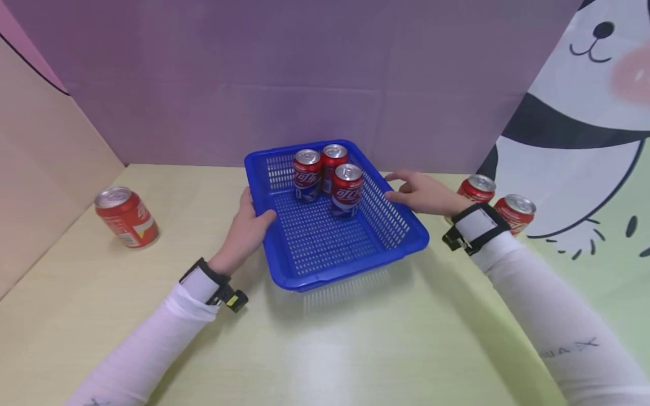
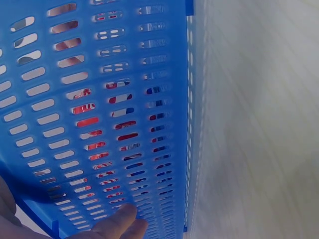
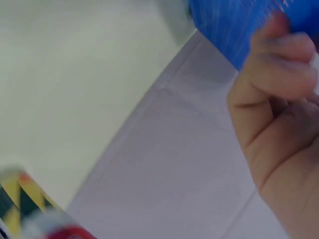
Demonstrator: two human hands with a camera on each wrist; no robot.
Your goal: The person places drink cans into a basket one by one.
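Observation:
A blue plastic basket (image 1: 325, 248) holds three red soda cans (image 1: 347, 192) standing in its far half. Its near side is raised off the table, with a shadow below. My left hand (image 1: 246, 228) grips the left rim, thumb over the top. Through the slots in the left wrist view, bits of the red cans show behind the basket wall (image 2: 79, 114); fingers (image 2: 117, 224) lie against it. Beside the right rim is my right hand (image 1: 421, 193), thumb and index finger apart, other fingers loosely bent in the right wrist view. Whether it touches the rim is unclear.
A red can (image 1: 127, 219) stands tilted-looking at the left of the table (image 1: 325, 349). Two more red cans (image 1: 515, 213) stand at the right, partly behind my right wrist. A purple-grey panel (image 1: 304, 84) rises along the table's back edge.

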